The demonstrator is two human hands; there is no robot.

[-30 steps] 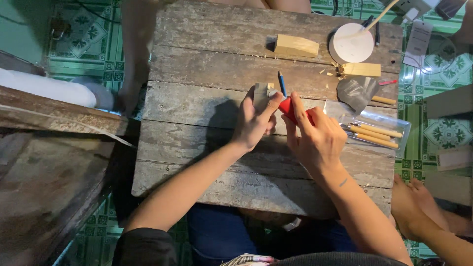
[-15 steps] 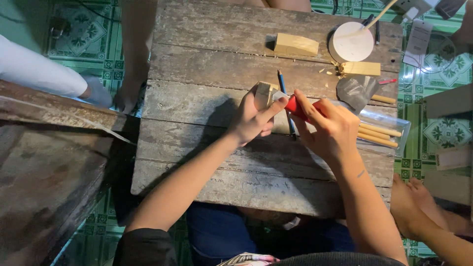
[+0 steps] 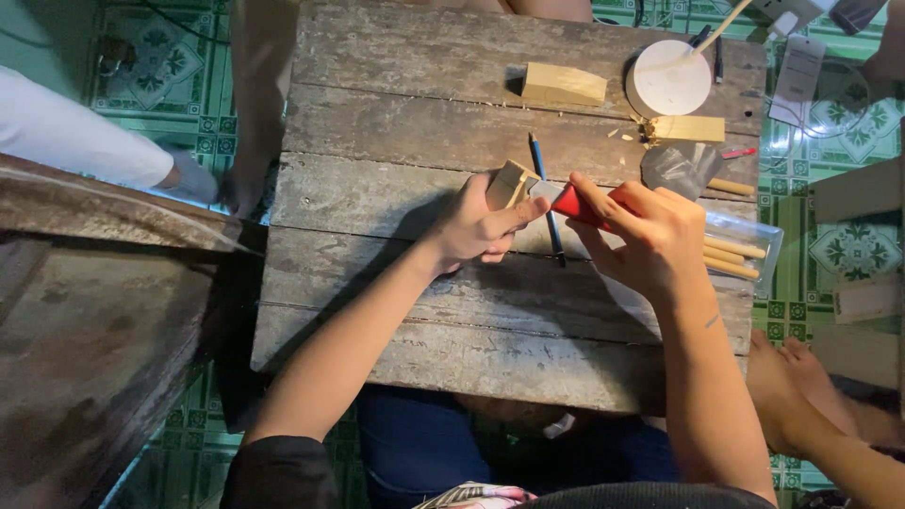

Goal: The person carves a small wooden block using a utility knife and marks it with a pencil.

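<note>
So, looking straight down on a rough plank tabletop [image 3: 396, 311], both hands sit close together a bit right of the middle. The left hand [image 3: 476, 231] has its fingers wrapped around a small pale wood block [image 3: 512, 182], thumb stretched out to the right toward the other hand. The block pokes up out of the grip toward the far edge, and I'd say its long axis tilts a bit that way, though most of it is hidden in the palm.

The right hand [image 3: 650, 236] is closed on a red-handled knife [image 3: 575, 202]. Red handle comes out of the fist pointing left, and the short blade end lands right at the block, just past the left thumb. So the tool lies left of the right fingers, running roughly along the planks, tip touching or nearly touching the wood. Can't tell which from up here.

A blue pencil [image 3: 545, 198] lies between the two hands, running from far edge to near edge, partly under the knife.

Other stuff: another wood block [image 3: 564, 85] near the far edge, a white round disc [image 3: 669, 80] toward the far right corner, a smaller block [image 3: 686, 129] just below it with some shavings around, a grey sheet [image 3: 681, 166], and a clear box of wooden sticks [image 3: 740, 250] hanging at the right edge. Someone's bare feet [image 3: 801, 377] show by the near right corner, and a white sleeve [image 3: 75, 141] off to the left.
</note>
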